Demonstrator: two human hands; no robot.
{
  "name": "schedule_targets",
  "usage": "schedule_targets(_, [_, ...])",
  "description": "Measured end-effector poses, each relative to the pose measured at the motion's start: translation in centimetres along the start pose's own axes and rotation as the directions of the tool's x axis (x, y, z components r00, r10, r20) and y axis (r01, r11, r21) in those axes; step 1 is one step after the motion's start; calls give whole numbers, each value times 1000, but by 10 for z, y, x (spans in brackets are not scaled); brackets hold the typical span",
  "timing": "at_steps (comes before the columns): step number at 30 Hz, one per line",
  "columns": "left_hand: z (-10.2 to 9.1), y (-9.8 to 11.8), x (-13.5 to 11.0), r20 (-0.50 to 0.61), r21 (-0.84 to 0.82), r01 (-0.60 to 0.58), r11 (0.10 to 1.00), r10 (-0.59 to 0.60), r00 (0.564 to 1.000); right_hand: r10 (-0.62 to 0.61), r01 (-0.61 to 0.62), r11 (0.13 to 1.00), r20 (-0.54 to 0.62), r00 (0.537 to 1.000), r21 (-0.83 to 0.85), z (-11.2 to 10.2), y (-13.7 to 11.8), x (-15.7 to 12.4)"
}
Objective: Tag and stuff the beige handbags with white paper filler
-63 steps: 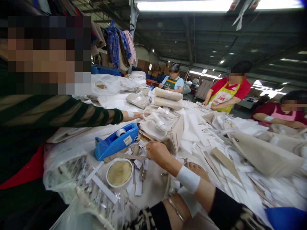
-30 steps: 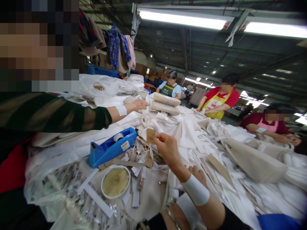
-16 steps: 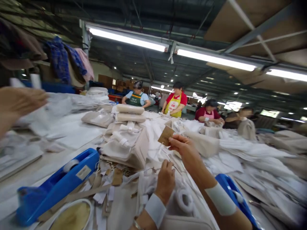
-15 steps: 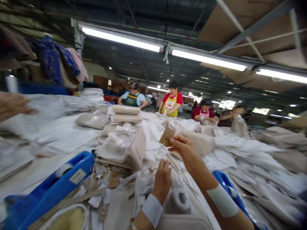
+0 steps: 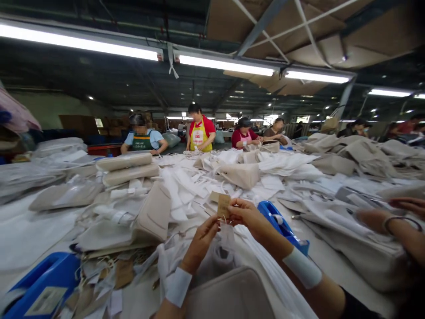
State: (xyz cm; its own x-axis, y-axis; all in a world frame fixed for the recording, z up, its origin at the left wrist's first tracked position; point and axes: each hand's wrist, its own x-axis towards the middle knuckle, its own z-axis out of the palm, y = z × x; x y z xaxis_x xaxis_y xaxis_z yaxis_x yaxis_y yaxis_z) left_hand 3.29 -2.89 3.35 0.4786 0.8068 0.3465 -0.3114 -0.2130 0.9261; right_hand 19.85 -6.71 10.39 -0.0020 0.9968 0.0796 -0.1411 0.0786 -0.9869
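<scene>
Over heaped white fabric [image 5: 181,199], the right hand [image 5: 247,216] pinches a small kraft tag [image 5: 223,205] in a narrow grip, holding it up above the table. The left hand [image 5: 201,243] curls just below, beside the tag's string [image 5: 223,220]; whether it grips, I can't tell. A blue tape dispenser [image 5: 282,226] sits beyond the right wrist.

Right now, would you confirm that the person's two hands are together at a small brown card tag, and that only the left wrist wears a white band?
Not quite: the head view shows a white band on the right wrist too, besides the one on the left. The left hand and right hand are together at the small brown card tag.
</scene>
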Motion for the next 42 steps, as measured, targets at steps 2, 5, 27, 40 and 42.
schedule_targets(2, [1, 2, -1, 41, -58, 47, 997, -45, 998, -13, 13, 1000, 9, 1000, 20, 0, 11, 5])
schedule_targets(5, [-2, 0, 0, -39, -55, 47, 997, -50, 998, -18, 16, 998, 32, 999, 68, -1, 21, 12])
schedule_targets(27, [-14, 4, 1, -173, -471, -109, 875, 30, 985, -83, 153, 932, -216, 973, 329, -15, 55, 24])
schedule_targets(40, [-10, 13, 1, -163, -432, -79, 898, 9, 987, -86, 91, 977, -38, 996, 192, -15, 72, 24])
schedule_targets(42, [-10, 13, 1, -175, -431, -90, 898, 14, 984, -49, 50, 978, -10, 999, 200, -18, 72, 26])
